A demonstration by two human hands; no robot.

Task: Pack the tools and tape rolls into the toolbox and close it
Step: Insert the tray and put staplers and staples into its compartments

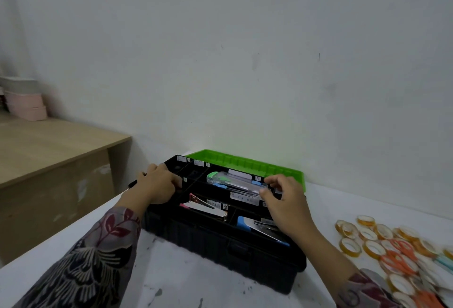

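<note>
A black toolbox (220,246) stands open on the white table, its green lid (245,163) lying flat behind it. A black divided tray (196,168) sits in its top. The tray holds a clear case of green and blue tools (232,181), a red and silver stapler (206,207) and a blue-handled metal tool (247,224). My left hand (157,185) grips the tray's left rim. At the tray's right rim, beside the end of the clear case, my right hand (286,204) is curled. Several yellow tape rolls (372,249) and orange scissors (399,253) lie loose to the right.
The white table (171,278) is stained in front of the toolbox. A lower wooden desk (49,145) stands to the left with pink and grey round boxes (27,106) stacked at its back. A plain wall rises close behind the lid.
</note>
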